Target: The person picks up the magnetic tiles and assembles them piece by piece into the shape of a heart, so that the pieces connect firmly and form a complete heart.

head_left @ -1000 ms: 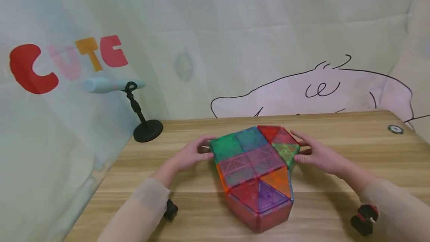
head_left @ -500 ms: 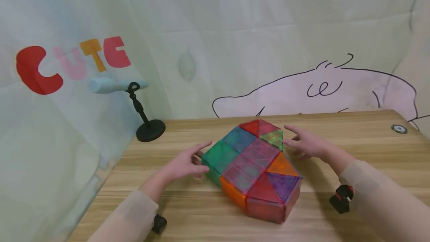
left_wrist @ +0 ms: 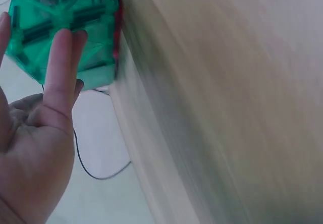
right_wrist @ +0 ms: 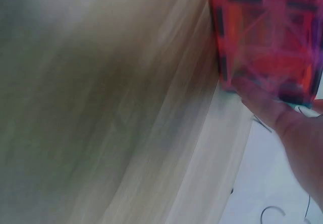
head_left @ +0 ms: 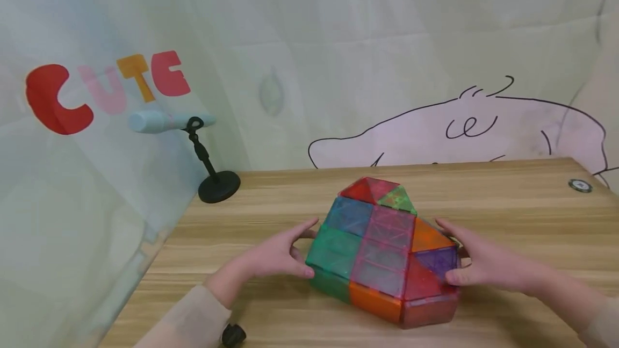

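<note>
A flat-topped block built of see-through magnetic tiles (head_left: 387, 240) stands on the table. Its top joins green, blue, pink, orange, purple and red pieces, several of them triangles. At its left side is my left hand (head_left: 271, 254), thumb by the green corner. The left wrist view shows straight fingers against the green side tile (left_wrist: 98, 47). My right hand (head_left: 498, 270) is at the opposite side, its thumb on the edge by the purple and red triangles. In the right wrist view, a straight finger touches a pinkish-red side tile (right_wrist: 272, 47).
At the back left of the wooden table (head_left: 271, 192), a black stand (head_left: 219, 187) holds a pale blue tapered object (head_left: 159, 122). A round chip (head_left: 580, 185) lies near the right back corner. Behind the table hangs a printed cloth (head_left: 309, 69).
The tile block has turned counterclockwise, its red and purple end swinging right. My right hand has shifted from the green triangle end, off the block, to the purple and red end; my left stays beside it.
</note>
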Demonstrator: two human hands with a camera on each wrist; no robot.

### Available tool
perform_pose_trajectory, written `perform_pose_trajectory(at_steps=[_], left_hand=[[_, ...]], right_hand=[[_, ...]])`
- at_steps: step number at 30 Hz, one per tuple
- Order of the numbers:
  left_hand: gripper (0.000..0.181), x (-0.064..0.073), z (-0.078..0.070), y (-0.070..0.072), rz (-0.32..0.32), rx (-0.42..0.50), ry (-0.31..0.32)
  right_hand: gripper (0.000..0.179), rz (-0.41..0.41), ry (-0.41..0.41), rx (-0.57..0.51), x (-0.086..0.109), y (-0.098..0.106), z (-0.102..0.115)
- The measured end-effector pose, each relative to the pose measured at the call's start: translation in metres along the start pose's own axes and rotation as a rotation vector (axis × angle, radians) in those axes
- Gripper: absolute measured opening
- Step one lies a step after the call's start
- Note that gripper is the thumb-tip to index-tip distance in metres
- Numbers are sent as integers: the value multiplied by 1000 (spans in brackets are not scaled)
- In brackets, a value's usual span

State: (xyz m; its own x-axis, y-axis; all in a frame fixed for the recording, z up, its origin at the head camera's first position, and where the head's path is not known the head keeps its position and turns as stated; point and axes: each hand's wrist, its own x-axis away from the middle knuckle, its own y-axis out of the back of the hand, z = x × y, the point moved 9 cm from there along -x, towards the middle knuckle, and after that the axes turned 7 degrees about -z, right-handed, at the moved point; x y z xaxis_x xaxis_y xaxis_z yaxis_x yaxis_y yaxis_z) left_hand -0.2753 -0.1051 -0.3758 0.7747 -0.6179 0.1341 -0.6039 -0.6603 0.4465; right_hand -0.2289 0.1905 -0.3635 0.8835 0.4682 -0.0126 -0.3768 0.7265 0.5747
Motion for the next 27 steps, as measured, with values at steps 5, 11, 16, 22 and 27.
perform_pose_trajectory(at_steps=[5,11,16,22,27], left_hand=[[98,1,-2,-5,14,50,16],[98,1,0,-11,20,49,30],[82,-5,-4,-3,-12,40,-23],[74,-33,-5,30,-175,-81,-84],[72,-61,0,48,-285,-111,-60]], right_hand=[[105,-23,89,-2,7,-5,8],[110,-73,191,58,3,4,6],[105,-91,189,65,-7,23,-6],[104,-43,143,80,-10,28,-12],[115,-55,157,173,-8,18,-12]])
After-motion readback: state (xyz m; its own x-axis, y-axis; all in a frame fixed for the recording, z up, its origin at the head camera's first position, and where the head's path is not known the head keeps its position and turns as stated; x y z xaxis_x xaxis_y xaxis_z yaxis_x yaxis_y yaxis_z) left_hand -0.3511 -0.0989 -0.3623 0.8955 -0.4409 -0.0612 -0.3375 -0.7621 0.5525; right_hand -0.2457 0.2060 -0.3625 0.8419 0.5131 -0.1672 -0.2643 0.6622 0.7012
